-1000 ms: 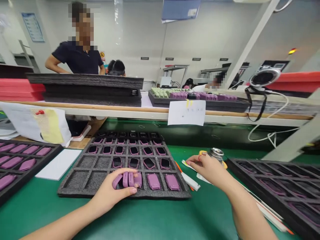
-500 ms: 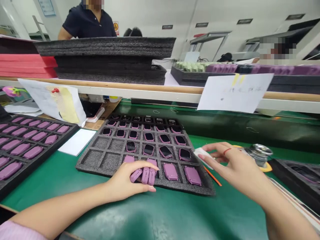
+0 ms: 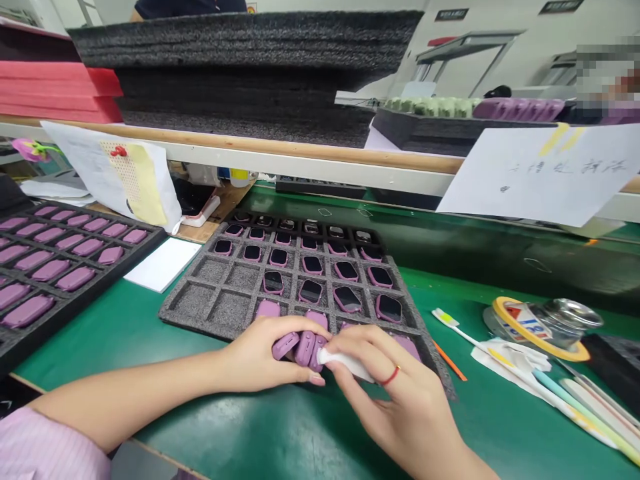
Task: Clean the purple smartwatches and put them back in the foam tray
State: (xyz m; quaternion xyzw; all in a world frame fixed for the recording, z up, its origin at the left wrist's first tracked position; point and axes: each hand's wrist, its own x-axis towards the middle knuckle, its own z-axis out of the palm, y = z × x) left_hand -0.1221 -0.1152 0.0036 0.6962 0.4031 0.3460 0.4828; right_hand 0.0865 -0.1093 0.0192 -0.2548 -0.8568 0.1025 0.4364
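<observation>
My left hand (image 3: pixel 253 353) is wrapped round three purple watch cases (image 3: pixel 305 348), held side by side above the near edge of a dark grey foam tray (image 3: pixel 186 308). Between the thumb and fingers of my right hand (image 3: pixel 400 387) is a folded white wipe (image 3: pixel 351 365). Its tip touches the rightmost case in my left hand. Purple watches with black screens (image 3: pixel 311 291) lie in rows in the tray's compartments. In the front row, purple cases lie back up, partly covered by my hands. Several compartments at the tray's left hold nothing.
Another tray of purple cases (image 3: pixel 50 270) lies left, beside white paper (image 3: pixel 163 263). On the right are a toothbrush (image 3: pixel 480 343), an orange stick (image 3: pixel 450 362) and a glass jar with a metal top (image 3: pixel 570 320). A shelf (image 3: pixel 300 150) bearing foam stacks crosses behind.
My right hand has moved left with the white wipe, from beside the tray to the cases in my left hand. My left hand still holds them. The view has shifted down.
</observation>
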